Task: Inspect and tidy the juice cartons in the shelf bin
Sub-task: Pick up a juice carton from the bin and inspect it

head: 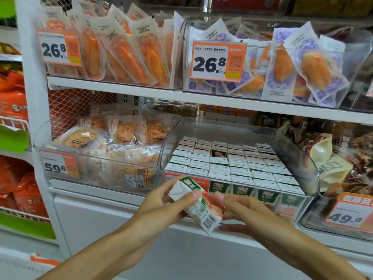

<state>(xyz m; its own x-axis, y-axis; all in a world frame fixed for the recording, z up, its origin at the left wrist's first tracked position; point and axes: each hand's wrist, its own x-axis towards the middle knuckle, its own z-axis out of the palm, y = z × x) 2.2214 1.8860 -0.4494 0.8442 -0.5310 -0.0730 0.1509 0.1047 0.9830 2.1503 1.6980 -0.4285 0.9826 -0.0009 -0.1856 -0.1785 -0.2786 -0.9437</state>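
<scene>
A small juice carton [198, 207], green, white and red with a barcode on its lower end, is tilted in front of the shelf. My left hand [161, 201] grips its upper left end with thumb and fingers. My right hand [240, 209] holds its right side, thumb on the front face. Behind them a clear plastic shelf bin [302, 158] holds several rows of the same cartons [232, 164] standing upright, white tops showing. One slot in a back row shows a carton's green face [219, 152], sitting lower than its neighbours.
A clear bin of noodle-like snack packs [113, 150] sits left of the juice bin, with a 59.8 price tag [58, 165]. Bagged snacks [331, 158] fill the bin on the right. The shelf above [141, 89] carries packaged food bins.
</scene>
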